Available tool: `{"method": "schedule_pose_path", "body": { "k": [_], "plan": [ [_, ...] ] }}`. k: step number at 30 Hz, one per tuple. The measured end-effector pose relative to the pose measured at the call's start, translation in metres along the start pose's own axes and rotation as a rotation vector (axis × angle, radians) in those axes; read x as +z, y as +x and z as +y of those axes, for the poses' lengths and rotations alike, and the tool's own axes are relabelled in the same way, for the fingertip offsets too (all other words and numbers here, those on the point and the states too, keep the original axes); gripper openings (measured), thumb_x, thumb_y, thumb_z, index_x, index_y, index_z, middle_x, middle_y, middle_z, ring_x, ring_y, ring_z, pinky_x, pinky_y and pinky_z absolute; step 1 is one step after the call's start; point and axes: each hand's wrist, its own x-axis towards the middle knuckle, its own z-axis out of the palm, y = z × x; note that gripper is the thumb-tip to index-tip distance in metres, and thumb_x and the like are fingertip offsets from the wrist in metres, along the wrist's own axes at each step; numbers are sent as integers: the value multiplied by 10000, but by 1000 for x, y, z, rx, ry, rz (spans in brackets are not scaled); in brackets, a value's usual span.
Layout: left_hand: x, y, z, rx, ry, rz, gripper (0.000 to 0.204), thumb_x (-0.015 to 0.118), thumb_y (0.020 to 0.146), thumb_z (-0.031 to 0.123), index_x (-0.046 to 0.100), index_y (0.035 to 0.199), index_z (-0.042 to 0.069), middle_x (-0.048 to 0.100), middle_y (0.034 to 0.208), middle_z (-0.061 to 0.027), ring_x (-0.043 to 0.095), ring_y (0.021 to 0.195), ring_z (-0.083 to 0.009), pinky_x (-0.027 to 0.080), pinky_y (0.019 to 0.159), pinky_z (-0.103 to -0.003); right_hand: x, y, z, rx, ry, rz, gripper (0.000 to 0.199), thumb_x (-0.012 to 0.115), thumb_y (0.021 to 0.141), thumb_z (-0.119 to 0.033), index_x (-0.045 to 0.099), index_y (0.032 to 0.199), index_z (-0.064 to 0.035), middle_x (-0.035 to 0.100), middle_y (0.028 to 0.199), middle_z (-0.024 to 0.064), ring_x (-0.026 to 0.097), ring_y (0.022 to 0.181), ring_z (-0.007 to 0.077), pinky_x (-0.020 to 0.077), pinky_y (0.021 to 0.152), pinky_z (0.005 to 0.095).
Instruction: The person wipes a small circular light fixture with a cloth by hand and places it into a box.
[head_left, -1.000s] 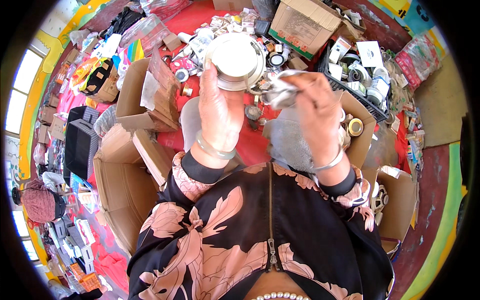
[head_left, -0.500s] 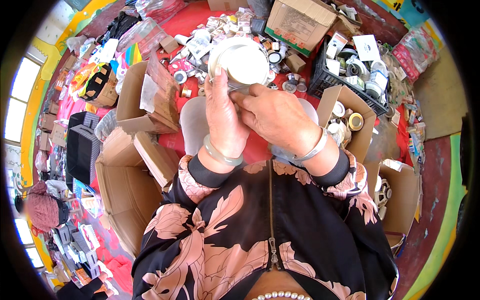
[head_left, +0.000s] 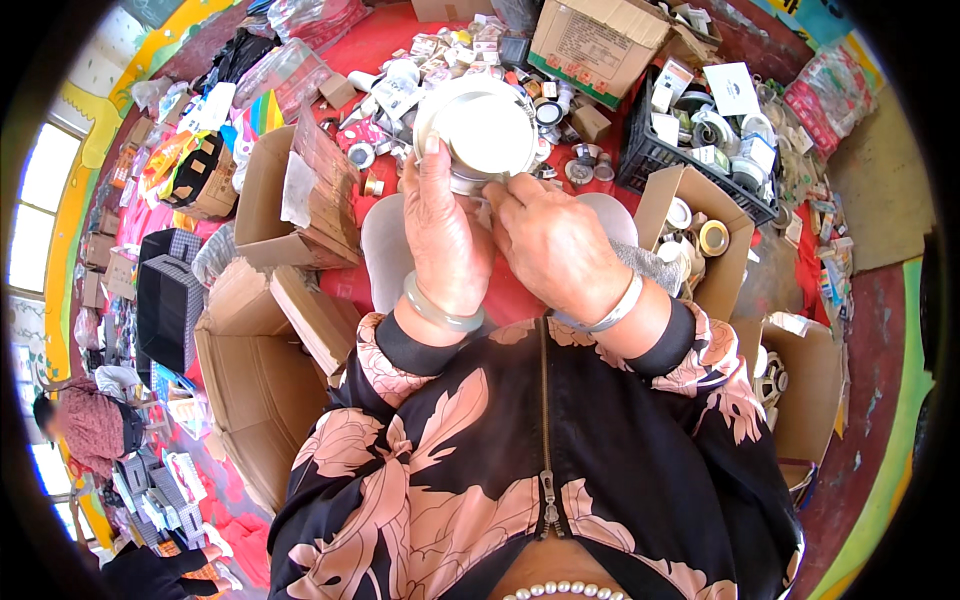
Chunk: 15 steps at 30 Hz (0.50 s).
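Note:
A round white fixture with a broad rim (head_left: pixel 488 128), which looks like a recessed downlight, is held up in front of me. My left hand (head_left: pixel 447 232) grips its near left side, thumb over the rim and the other fingers underneath. My right hand (head_left: pixel 556 240) is closed at the fixture's near edge, its fingertips pinched beside the left palm. What those fingertips grip is too small and partly hidden to make out. Behind the fixture, a heap of small boxes and lamp parts (head_left: pixel 455 45) lies on a red sheet.
Open cardboard boxes stand at my left (head_left: pixel 250 370) and right (head_left: pixel 805 400); another box (head_left: pixel 735 275) holds round fixtures. A black crate (head_left: pixel 640 170) full of lamps sits at far right. At left are black bins (head_left: pixel 165 310) and a person in a reddish top (head_left: pixel 92 425).
The fixture has tilted slightly and shifted a little left. My right hand has turned, its knuckles now more raised, and its fingers work at the near edge. The person at left has shifted.

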Motion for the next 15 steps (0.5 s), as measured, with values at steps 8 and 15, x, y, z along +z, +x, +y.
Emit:
{"method": "schedule_pose_path", "body": {
  "k": [8,15],
  "plan": [
    [-4,7,-3,15,35,-61,463,487,937,341,430,1278,35,532,1235,-85,515,1133,-216,398,976,-373,-7,-8,16,-87,-73,-72,248,562,720,-38,599,960,14,561,815,128,592,732,270,513,621,338],
    [-10,26,17,94,-112,-31,425,452,955,305,436,1291,44,507,1296,-89,476,1204,-239,395,1016,-420,-47,-11,60,672,1191,477,217,523,882,-50,622,1065,13,645,888,49,617,782,99,502,633,215]
  ]
}}
